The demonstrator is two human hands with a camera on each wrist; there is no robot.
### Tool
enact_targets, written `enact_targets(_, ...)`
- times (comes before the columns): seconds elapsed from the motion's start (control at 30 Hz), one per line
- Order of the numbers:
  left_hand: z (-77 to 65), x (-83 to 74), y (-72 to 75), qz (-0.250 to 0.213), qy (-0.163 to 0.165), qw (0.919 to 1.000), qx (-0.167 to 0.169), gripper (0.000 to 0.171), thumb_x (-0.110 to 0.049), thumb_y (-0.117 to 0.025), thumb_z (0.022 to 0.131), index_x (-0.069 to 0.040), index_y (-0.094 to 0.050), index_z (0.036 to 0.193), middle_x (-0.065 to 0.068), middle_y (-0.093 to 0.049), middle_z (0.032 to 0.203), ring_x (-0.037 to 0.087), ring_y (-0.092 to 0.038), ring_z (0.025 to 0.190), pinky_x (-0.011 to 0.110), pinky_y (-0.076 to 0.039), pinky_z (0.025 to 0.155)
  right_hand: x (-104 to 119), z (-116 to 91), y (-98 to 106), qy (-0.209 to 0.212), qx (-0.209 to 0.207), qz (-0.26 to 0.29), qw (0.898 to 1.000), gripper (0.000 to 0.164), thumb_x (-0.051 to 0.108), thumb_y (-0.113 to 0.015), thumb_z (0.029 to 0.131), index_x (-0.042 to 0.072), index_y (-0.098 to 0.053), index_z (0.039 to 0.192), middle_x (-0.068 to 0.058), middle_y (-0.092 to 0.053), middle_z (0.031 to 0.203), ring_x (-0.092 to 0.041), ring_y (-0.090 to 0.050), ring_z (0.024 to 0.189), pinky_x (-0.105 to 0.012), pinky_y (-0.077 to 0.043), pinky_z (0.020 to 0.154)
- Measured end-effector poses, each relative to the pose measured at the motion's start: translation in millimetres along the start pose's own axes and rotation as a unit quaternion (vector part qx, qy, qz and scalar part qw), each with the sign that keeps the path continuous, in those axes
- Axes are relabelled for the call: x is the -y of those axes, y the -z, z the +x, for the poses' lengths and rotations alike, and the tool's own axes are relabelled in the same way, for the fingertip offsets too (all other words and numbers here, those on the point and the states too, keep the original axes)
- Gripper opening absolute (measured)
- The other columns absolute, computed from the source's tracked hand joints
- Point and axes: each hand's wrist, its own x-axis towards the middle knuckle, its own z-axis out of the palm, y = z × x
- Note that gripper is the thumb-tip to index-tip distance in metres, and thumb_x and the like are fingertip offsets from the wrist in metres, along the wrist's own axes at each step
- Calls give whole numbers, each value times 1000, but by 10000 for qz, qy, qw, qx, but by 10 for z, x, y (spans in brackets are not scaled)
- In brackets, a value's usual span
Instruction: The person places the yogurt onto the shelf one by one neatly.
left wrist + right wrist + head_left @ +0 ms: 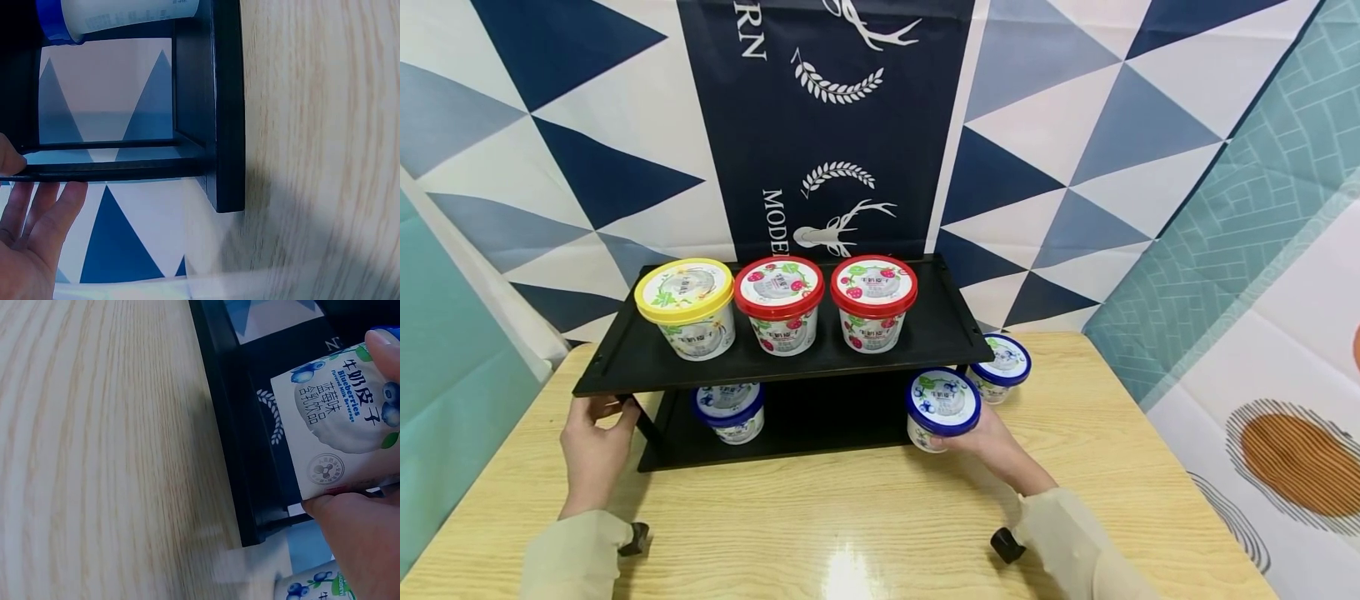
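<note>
My right hand (996, 446) holds a blue-lidded blueberry milk cup (943, 404) at the right front of a black two-tier rack (936, 333). In the right wrist view, thumb and fingers span the sides of this cup (344, 419), its label facing the camera. At the rack's left end my left hand (597, 454) grips the side post (119, 169), thumb on one side and fingers on the other. On the lower tier, at the left, stands another blue-lidded cup (730, 417). The upper tier bears a yellow-lidded cup (688, 304) and two red-lidded cups, one central (780, 308), one further right (874, 304).
A further blue-lidded cup (1002, 367) stands on the wooden table (820, 517) just beyond the rack's right end, behind my right hand. A patterned cloth (1030, 167) hangs close behind the rack. The upper tier overhangs the lower one.
</note>
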Motion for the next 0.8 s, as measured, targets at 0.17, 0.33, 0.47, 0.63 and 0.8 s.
enact_targets(0.17,-2,-7,4,11,15,10000,-1,33,0,-60,84,-5,-55,116,-34,-45,87,-19,-46,80,9,-39,72,18,10,-23,69,25,-23,10000,96,0,-81,63,7,-28,143,-18,-45,137,-11,-49,116,-17,-39,96)
enact_targets(0.33,-6,-17,9,32,112,9999,12,33,-1,-59,84,-5,-55,117,-32,-46,86,-18,-46,79,10,-39,71,49,12,-66,-42,1,-55,10000,96,2,-81,64,8,-28,143,-16,-44,139,-17,-47,121,-30,-34,106)
enact_targets(0.47,-4,-32,8,45,165,9998,44,33,-1,-59,85,-5,-54,117,-32,-45,87,-18,-46,80,8,-38,71,66,19,-94,-121,-54,-124,9998,95,3,-81,65,7,-27,143,-17,-44,139,-25,-46,124,-38,-32,108)
enact_targets(0.63,-11,-44,8,80,215,9997,54,33,-1,-59,85,-6,-54,117,-32,-45,87,-18,-46,80,7,-38,71,59,59,-125,34,-1,-126,9999,96,2,-82,64,8,-29,143,-15,-45,139,-24,-46,124,-35,-31,108)
enact_targets(0.8,-13,-42,6,103,222,9997,52,33,-2,-60,85,-6,-54,117,-32,-45,87,-18,-46,80,6,-38,71,65,78,-157,71,57,-43,9999,93,3,-82,64,10,-31,142,-14,-47,137,-23,-47,123,-33,-34,106)
